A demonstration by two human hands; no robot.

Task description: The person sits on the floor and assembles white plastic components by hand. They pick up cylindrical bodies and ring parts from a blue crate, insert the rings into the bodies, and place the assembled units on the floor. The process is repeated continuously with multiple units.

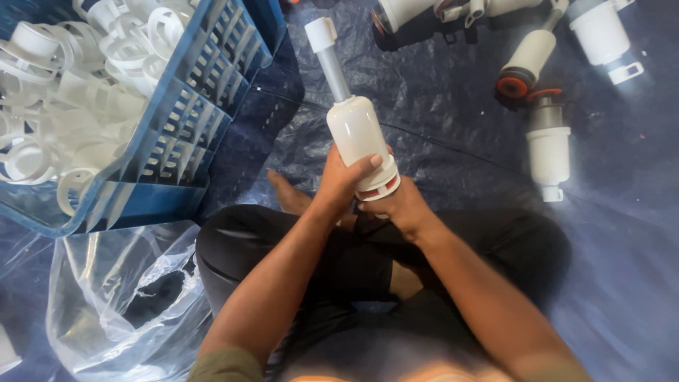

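Valve assembly gripped in both hands over lap

Valve assembly [356,131], white plastic w/ grey stem & white cap, looks light, stiff & smooth, prob a bit slippery; the fat cylinder body seems the safest hold, not the thin stem. It's upright-ish, tilted away from the person, above crossed legs, blue tarp [453,99] beneath. Blue crate [185,120] of white plastic rings sits to the left, clear plastic bag [120,297] below it, more valve units [548,152] well apart up right. Left hand [339,180] wraps the lower body, thumb across front. Right hand [396,206] closed round the red-slotted base collar [378,185], from under
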